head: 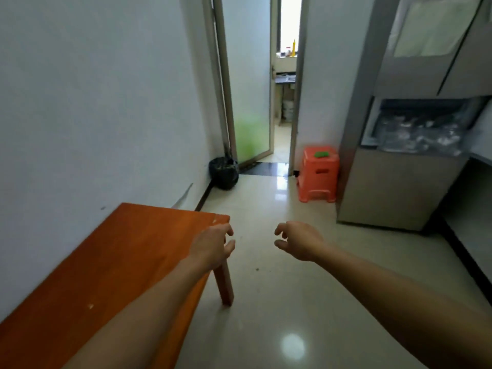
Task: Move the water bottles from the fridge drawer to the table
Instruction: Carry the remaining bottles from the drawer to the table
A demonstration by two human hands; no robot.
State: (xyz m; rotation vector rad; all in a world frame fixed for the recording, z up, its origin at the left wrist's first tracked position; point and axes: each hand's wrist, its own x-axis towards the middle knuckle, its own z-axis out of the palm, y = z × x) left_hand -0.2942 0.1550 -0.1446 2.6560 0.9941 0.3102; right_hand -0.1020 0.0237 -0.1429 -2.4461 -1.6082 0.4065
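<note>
Head view, one entry. Landmark: fridge drawer [415, 129], pulled open in the grey fridge [394, 187]. Water bottles [420, 134]: a blurred clear heap inside the drawer; we cannot make out their axes. Right hand [298, 241]: empty, fingers curled loosely apart, well short of the drawer, below and left of it. Left hand [213, 246]: empty, fingers apart, farther left of the drawer, over the corner of the orange table [119, 262]. We judge the right hand nearer; the reach runs up and rightward. The visible tabletop bears no bottles.
</note>
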